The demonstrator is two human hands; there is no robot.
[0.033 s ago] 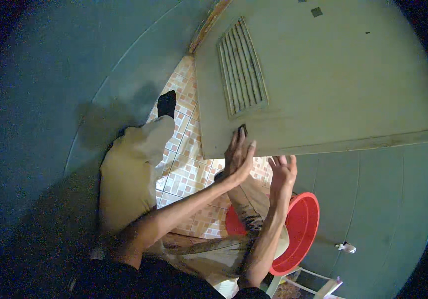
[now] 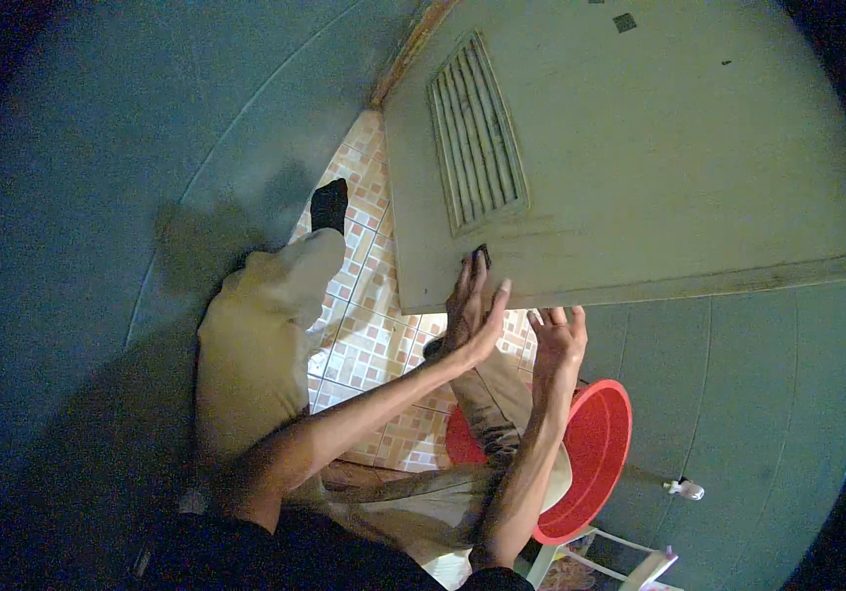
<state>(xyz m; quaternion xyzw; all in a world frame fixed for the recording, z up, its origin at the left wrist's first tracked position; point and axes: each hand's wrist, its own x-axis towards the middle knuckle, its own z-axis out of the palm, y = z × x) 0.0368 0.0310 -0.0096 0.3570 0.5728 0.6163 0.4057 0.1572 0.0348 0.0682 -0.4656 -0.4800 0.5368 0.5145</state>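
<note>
A pale green door (image 2: 659, 167) with a slatted vent (image 2: 477, 133) fills the upper right. My left hand (image 2: 474, 315) lies at the door's lower part, near its edge, with fingers stretched out and thumb apart. Its fingertips touch a small dark squarish piece (image 2: 483, 256) on the door's face; whether it is loose or fixed I cannot tell. Beside the door's edge is my right hand (image 2: 558, 340), raised with fingers apart and bent, the tips close to that edge. Nothing shows in it.
A red plastic tub (image 2: 600, 448) stands by my right forearm, partly behind my leg. A whitish rack (image 2: 630, 561) is below it. Green walls (image 2: 738, 394) close in on both sides, one with a small tap-like fitting (image 2: 684, 489). Patterned tiles (image 2: 369, 340) cover the floor.
My left hand has shifted very slightly, its thumb a little to the right. The fingers of my right hand have spread a bit. The door and tub stay put.
</note>
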